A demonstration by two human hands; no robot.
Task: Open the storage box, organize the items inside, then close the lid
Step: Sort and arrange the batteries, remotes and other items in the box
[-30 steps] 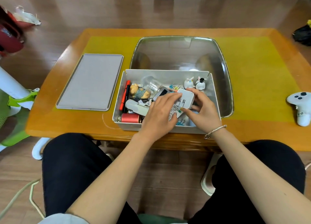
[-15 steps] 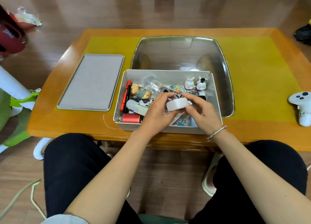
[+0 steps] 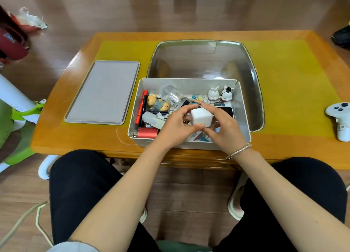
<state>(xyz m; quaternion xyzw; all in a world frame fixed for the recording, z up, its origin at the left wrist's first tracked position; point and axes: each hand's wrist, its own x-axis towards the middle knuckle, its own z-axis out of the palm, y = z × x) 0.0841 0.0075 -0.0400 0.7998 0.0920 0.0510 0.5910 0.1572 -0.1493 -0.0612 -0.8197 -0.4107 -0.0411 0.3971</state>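
The grey storage box (image 3: 244, 107) stands open at the table's near edge, full of small items. Its flat grey lid (image 3: 103, 91) lies on the table to the left. My left hand (image 3: 175, 127) and my right hand (image 3: 225, 126) together hold a white cube-shaped charger (image 3: 201, 117) just above the box's middle. Inside the box lie a red pen (image 3: 140, 109), a bear figurine (image 3: 156, 103), a clear plastic cup (image 3: 171, 95), a red spool (image 3: 147, 132), two small rabbit figurines (image 3: 219, 93) and a dark phone-like slab (image 3: 228, 110).
A large clear plastic tub (image 3: 204, 60) sits right behind the box on the yellow mat (image 3: 295, 85). A white game controller (image 3: 341, 117) lies at the table's right edge. My knees are under the near edge. A green and white chair (image 3: 17, 115) stands left.
Both hands lifted the white charger out of the pile and turned it from flat to a corner-up pose, a little higher and closer to me.
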